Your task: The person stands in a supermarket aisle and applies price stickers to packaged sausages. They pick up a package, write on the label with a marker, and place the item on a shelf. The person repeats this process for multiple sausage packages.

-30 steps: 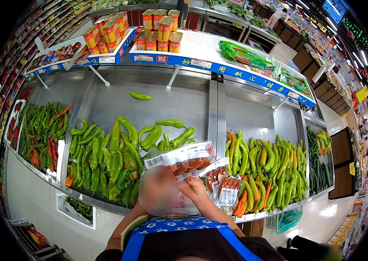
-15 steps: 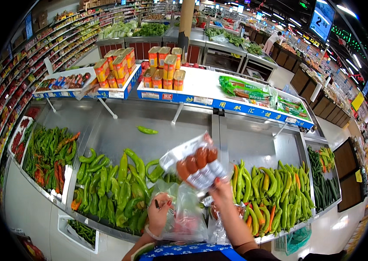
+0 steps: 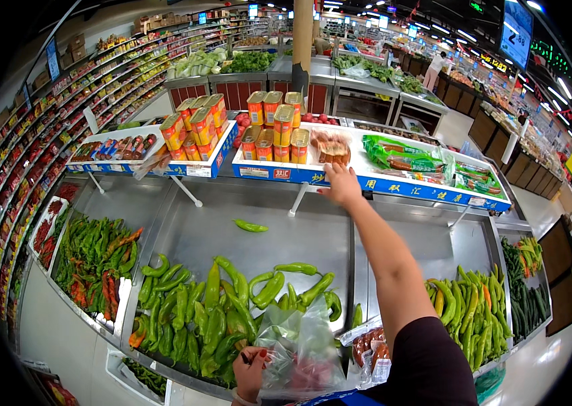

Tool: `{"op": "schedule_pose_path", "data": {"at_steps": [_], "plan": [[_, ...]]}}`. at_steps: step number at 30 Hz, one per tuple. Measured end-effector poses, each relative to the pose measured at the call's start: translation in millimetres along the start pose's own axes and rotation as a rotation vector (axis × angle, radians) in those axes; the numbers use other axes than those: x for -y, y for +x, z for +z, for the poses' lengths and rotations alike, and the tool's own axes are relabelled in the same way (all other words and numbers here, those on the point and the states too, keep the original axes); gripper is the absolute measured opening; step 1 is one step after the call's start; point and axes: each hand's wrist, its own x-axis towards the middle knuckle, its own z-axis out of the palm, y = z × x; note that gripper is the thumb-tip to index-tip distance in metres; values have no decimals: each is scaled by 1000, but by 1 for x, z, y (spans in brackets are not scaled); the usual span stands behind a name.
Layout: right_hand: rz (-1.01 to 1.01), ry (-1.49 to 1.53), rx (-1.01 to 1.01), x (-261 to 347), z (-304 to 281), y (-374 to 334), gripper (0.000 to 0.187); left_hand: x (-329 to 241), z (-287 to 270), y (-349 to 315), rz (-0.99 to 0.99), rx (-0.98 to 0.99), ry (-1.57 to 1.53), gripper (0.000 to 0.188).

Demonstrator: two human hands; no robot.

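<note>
We judge one sausage pack (image 3: 331,143) placed: it lies on the white shelf (image 3: 421,190), with the right hand (image 3: 341,186) open, fingers outstretched at its near edge, contact unclear. Below the shelf more sausage packs (image 3: 369,344) lie beside the peppers (image 3: 472,304), so we count those as left. Also below the shelf, the left hand (image 3: 250,372) is curled at the clear bag (image 3: 287,338); we can't tell whether it grips it
</note>
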Motion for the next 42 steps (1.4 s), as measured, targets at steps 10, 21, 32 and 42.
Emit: {"op": "schedule_pose_path", "data": {"at_steps": [10, 21, 32, 42], "plan": [[607, 956, 139, 12, 12, -366, 19, 7, 11, 0, -35, 198, 123, 8], [1372, 957, 59, 52, 2, -644, 51, -7, 38, -32, -29, 585, 98, 16], [916, 36, 243, 122, -33, -590, 99, -17, 40, -52, -37, 681, 52, 18], [811, 88, 210, 115, -51, -616, 89, 1, 41, -56, 22, 822, 198, 13]]}}
